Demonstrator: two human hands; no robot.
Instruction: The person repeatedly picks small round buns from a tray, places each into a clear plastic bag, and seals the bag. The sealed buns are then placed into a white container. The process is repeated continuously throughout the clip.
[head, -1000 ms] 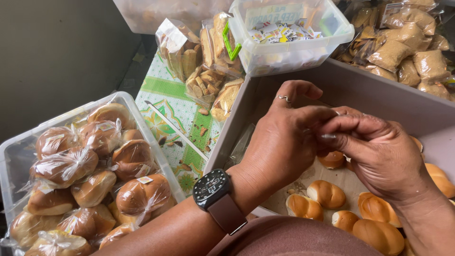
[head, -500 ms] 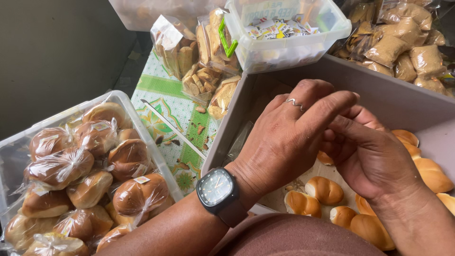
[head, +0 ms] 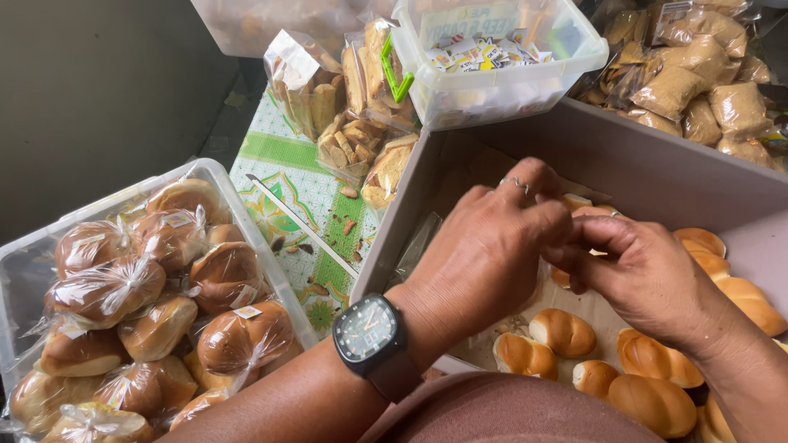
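Note:
My left hand [head: 484, 254], with a ring and a black wristwatch [head: 369, 332], hovers over an open cardboard box [head: 648, 164]. My right hand [head: 648, 275] meets it from the right, and the curled fingertips of both touch. A bun [head: 579, 207] shows just beyond the left fingers. Whatever is pinched between the hands is hidden. Loose golden buns [head: 562, 332] lie on the box floor below and to the right of both hands.
At the left stands a clear plastic tub [head: 217, 168] of buns in knotted bags [head: 226, 271]. Bags of biscuit sticks [head: 361, 107] lie on a green patterned cloth [head: 287, 189]. Behind the box are a clear tub of small wrapped items [head: 492, 90] and bagged brown goods [head: 698, 82].
Both hands stay joined over the box and have shifted slightly. The left fingers have curled further over the right hand's fingertips. The view has moved a little.

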